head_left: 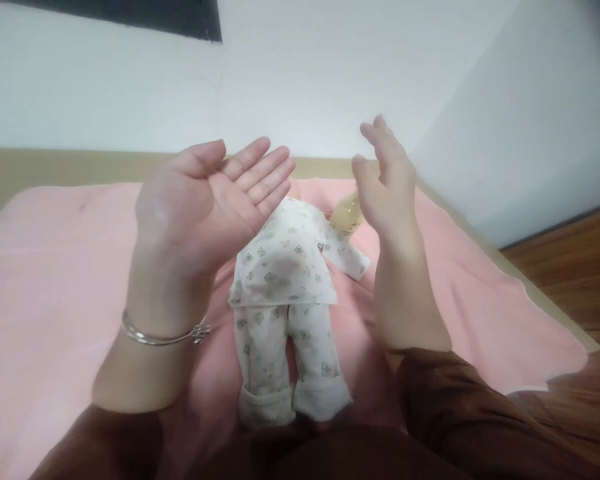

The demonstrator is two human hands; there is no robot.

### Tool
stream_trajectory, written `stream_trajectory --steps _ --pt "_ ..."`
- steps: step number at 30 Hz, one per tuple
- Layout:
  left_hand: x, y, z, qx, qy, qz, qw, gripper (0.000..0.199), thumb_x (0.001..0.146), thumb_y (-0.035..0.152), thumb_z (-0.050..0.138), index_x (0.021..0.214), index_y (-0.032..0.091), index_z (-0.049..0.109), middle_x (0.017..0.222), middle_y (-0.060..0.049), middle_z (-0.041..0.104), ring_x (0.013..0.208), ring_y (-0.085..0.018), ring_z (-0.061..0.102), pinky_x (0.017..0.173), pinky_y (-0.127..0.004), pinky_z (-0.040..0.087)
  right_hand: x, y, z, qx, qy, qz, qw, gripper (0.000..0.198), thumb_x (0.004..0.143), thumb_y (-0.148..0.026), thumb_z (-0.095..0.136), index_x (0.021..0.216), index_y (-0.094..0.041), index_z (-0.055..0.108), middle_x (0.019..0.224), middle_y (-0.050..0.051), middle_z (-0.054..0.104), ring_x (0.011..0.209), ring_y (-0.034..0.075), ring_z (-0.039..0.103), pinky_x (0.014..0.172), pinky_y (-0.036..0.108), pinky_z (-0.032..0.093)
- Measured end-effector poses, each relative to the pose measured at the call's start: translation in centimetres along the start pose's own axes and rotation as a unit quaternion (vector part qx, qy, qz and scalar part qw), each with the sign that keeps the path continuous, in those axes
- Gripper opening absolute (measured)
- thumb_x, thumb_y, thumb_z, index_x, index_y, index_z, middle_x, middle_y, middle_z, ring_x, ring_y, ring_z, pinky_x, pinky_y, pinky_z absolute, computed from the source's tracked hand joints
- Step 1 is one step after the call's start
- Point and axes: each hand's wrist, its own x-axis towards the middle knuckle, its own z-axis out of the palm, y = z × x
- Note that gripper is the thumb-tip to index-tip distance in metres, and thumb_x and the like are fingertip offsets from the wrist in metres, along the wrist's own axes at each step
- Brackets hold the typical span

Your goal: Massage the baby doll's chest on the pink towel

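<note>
Left hand (205, 200) is hovering palm up, fingers flat and spread open, holding nothing. Right hand (387, 183) is hovering edge-on, fingers loosely extended, also holding nothing. Doll (285, 293) in white printed clothes is lying lengthwise on the pink blanket (55, 267) between and below both hands, feet toward the person, head hidden behind the left hand. Yellowish bottle (347, 215) is lying just beside the doll's shoulder, partly hidden by the right hand. Silver bracelet (163, 335) is sitting on the left wrist
</note>
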Motion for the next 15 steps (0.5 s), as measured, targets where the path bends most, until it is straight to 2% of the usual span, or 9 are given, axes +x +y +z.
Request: stream_trajectory --steps 3,5,7,9,12,15 --pt "-0.6 -0.5 0.1 0.033 -0.024 -0.042 0.998 0.055 0.105 0.035 0.024 0.155 0.012 0.034 0.154 -0.014 0.049 0.140 -0.032 0.047 0.110 -0.044 0.048 -1.9 -4.1 -0.5 0.009 -0.009 -0.091 0.996 0.056 0.103 -0.051 0.024 0.152 -0.030 0.038 0.169 0.000 0.023 0.158 0.028 0.013 0.129 0.054 0.018" --pt "-1.2 -1.1 0.0 0.065 -0.063 -0.078 0.993 0.059 0.106 0.042 0.024 0.152 0.010 0.039 0.155 -0.014 0.048 0.143 -0.030 0.042 0.111 -0.040 0.046 -3.1 -6.1 -0.2 0.018 -0.022 -0.164 0.986 0.058 0.104 -0.050 0.024 0.152 -0.022 0.038 0.169 0.007 0.019 0.159 0.025 0.009 0.131 0.048 0.013" --pt "-2.0 -1.7 -0.4 0.088 -0.115 -0.087 0.986 0.059 0.105 0.048 0.026 0.149 0.013 0.045 0.158 -0.007 0.046 0.147 -0.028 0.033 0.114 -0.037 0.042 -4.4 -7.7 0.5 0.017 -0.031 -0.226 0.974 0.061 0.104 -0.051 0.020 0.152 -0.018 0.038 0.169 0.009 0.019 0.159 0.026 0.003 0.131 0.049 0.004" --pt "-2.7 -2.0 -0.7 0.098 -0.137 -0.066 0.983 0.059 0.106 0.049 0.020 0.148 0.017 0.047 0.156 0.000 0.048 0.150 -0.025 0.026 0.116 -0.036 0.037 -5.6 -8.8 1.2 0.010 -0.049 -0.275 0.960 0.067 0.103 -0.056 0.015 0.153 -0.016 0.034 0.169 0.010 0.022 0.159 0.029 0.000 0.129 0.054 -0.003" --pt "-3.2 -1.7 -0.7 0.096 -0.082 -0.030 0.992 0.064 0.104 0.056 0.017 0.150 0.022 0.044 0.151 0.002 0.054 0.154 -0.021 0.019 0.118 -0.038 0.036 -7.2 -10.1 1.4 -0.005 -0.103 -0.351 0.931 0.077 0.100 -0.066 0.022 0.154 -0.013 0.031 0.167 0.013 0.026 0.159 0.027 0.005 0.131 0.051 0.002" --pt "-3.1 -1.1 -0.1 0.059 0.007 -0.021 0.998 0.061 0.100 0.061 0.025 0.152 0.034 0.042 0.150 0.004 0.055 0.156 -0.018 0.010 0.121 -0.035 0.038 -8.3 -10.9 0.7 -0.012 -0.147 -0.394 0.907 0.076 0.095 -0.070 0.037 0.152 -0.020 0.038 0.166 0.005 0.029 0.159 0.022 0.007 0.133 0.042 0.009"
